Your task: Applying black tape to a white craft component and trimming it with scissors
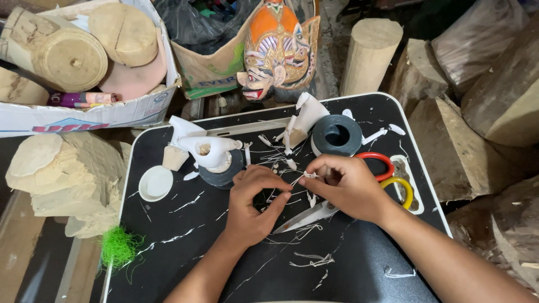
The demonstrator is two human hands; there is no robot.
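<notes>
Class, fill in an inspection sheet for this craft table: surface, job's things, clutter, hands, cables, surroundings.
Surface: black tray table, streaked white.
Job's things: thin white strip pinched between both hands; scissors under the right hand.
Clutter: black tape roll, white lid, white glue bottle, white scraps.
Hands: left hand and right hand, fingertips together on the strip.
Cables: nothing seen.
Surroundings: painted mask, wood blocks, cardboard box.

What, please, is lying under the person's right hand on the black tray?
Under the right hand lie scissors: blades poke out left, red and yellow handle loops right. The pivot is covered.
</notes>
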